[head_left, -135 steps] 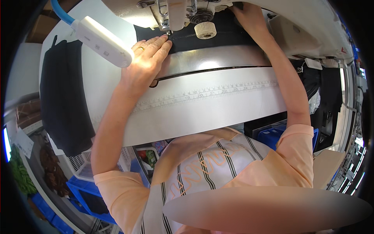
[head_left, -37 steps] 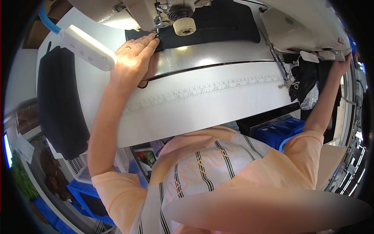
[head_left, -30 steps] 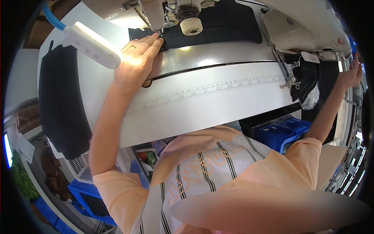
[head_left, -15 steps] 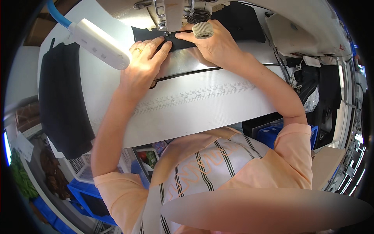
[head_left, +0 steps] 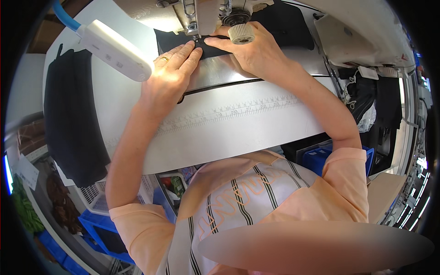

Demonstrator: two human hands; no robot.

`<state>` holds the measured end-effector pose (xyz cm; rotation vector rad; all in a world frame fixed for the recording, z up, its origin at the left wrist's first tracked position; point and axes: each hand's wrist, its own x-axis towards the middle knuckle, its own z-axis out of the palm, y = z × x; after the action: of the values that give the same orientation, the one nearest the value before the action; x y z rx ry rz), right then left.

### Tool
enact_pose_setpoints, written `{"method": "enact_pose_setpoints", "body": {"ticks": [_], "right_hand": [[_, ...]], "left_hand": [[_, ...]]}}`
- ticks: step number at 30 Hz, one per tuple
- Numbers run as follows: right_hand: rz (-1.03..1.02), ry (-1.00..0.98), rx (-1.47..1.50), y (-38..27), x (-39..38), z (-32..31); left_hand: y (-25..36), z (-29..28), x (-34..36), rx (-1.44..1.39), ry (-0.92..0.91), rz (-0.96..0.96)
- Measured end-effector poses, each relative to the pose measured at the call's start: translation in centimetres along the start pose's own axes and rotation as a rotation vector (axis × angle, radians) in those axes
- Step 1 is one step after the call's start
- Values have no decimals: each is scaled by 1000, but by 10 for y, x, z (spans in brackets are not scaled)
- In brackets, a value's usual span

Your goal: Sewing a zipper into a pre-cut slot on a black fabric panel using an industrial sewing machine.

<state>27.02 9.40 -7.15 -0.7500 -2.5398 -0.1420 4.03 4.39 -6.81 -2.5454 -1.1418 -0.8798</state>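
Observation:
A piece of black cloth lies under the presser foot of a sewing machine. My left hand, with a ring on one finger, rests on the cloth's left part, fingers stretched out and their tips just left of the foot. From the right, my right hand reaches to the cloth close beside the foot. Its thumb and forefinger point left and stand apart, while the machine's ridged pale knob hides part of its fingers. More black cloth spreads behind this hand.
A white lamp on a blue flexible neck hangs left of my left hand. Folded black cloth drapes over the table's left edge. A ruler strip crosses the white table. Below are a white basket and blue crates.
Both hands keep nearly the same places at the presser foot, with only a very slight shift. The whole view has moved a little.

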Motion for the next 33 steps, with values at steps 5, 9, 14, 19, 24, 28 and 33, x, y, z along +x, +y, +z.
{"method": "enact_pose_setpoints", "body": {"ticks": [5,9,14,19,24,28,33], "right_hand": [[12,-12,6,2,1,0],[-16,77,-69,4,7,1],[-12,82,-64,6,5,2],[-43,102,-45,9,1,7],[7,21,-2,3,9,-10],[74,-59,41,20,-22,-54],[221,-148,-278,52,-60,-90]], "left_hand": [[-4,5,1,-6,33,-2],[-11,8,2,-13,-2,-2],[-15,8,1,-16,-6,17],[-15,11,2,-31,43,27],[-12,12,5,-47,59,-8],[-14,9,8,-56,79,-4],[-17,8,10,-78,74,-30]]}}
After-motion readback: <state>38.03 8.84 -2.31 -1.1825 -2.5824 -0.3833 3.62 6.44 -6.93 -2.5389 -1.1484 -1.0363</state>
